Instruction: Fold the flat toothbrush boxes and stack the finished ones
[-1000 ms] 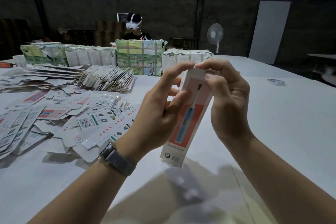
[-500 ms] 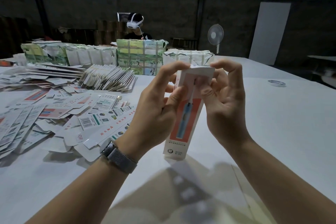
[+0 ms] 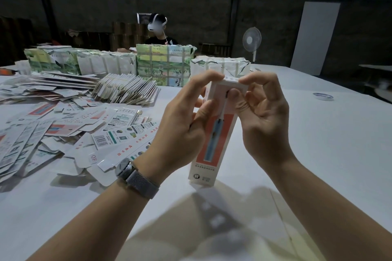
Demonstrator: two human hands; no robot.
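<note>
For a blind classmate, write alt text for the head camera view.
Both hands, left hand and right hand, hold an upright toothbrush box above a white table, fingers at its top flap. Flat boxes litter the left.

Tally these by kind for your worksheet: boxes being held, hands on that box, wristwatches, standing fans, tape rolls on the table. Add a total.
Held toothbrush box: 1
Hands holding it, left hand and right hand: 2
Wristwatch: 1
Standing fan: 1
Tape roll: 1
Total: 6
</note>
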